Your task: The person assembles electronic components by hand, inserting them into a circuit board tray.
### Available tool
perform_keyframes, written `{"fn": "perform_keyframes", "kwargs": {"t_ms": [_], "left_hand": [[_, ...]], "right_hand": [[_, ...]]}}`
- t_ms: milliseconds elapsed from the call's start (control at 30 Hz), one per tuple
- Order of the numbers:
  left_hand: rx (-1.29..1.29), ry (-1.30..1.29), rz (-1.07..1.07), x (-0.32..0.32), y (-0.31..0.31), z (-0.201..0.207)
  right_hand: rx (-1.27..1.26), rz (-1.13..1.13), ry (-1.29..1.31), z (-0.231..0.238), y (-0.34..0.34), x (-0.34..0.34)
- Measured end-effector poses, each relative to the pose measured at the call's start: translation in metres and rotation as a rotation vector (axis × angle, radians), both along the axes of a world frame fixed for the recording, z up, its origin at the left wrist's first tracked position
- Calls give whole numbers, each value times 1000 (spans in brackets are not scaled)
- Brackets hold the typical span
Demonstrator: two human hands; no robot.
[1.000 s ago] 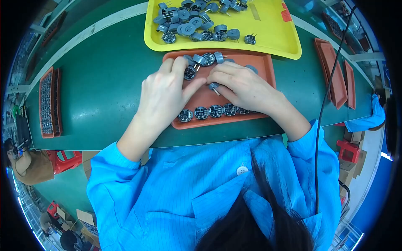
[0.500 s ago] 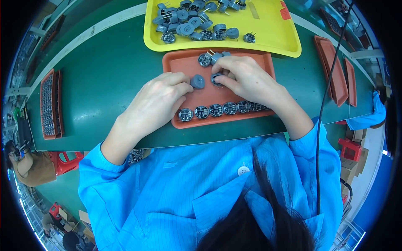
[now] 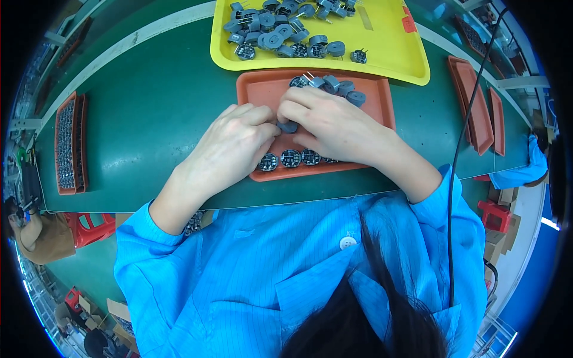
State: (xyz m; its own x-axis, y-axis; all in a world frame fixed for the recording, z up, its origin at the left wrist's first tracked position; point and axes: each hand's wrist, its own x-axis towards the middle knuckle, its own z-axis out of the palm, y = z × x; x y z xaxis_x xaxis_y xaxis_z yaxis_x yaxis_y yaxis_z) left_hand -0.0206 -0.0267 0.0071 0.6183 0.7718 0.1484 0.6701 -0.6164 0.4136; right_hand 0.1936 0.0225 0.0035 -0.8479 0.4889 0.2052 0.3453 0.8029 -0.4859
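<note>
Over the orange tray (image 3: pixel 255 89) both hands meet. My left hand (image 3: pixel 237 136) is closed, its thumb and fingertips on a small grey round component (image 3: pixel 288 127). From the other side, the bent fingers of my right hand (image 3: pixel 331 125) close on the same component and cover part of it. Along the tray's near edge stands a row of round components with black circuit faces (image 3: pixel 290 158); my right hand hides part of that row. Several loose grey components (image 3: pixel 356 98) lie at the tray's far side, behind my right hand.
A yellow tray (image 3: pixel 394 59) with a pile of grey components (image 3: pixel 273 40) stands beyond the orange one. Filled narrow orange trays (image 3: pixel 82 143) are at the left, stacked orange trays (image 3: pixel 474 107) at the right. A black cable (image 3: pixel 462 137) hangs down the right side.
My right hand has moved left and nearer, meeting my left hand at the grey component. More loose components show behind it, and more of the near row is covered.
</note>
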Motion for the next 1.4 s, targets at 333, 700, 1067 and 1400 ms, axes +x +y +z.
{"fn": "perform_keyframes", "kwargs": {"t_ms": [333, 700, 1067, 1400], "left_hand": [[-159, -25, 98, 1, -4, 3], [-90, -29, 46, 4, -9, 8], [-234, -230, 101, 39, 28, 2], [-328, -59, -1, 59, 38, 10]], "right_hand": [[-96, -39, -4, -9, 24, -10], [-222, 32, 72, -8, 9, -5], [59, -401, 79, -4, 25, 50], [51, -457, 221, -10, 12, 102]]}}
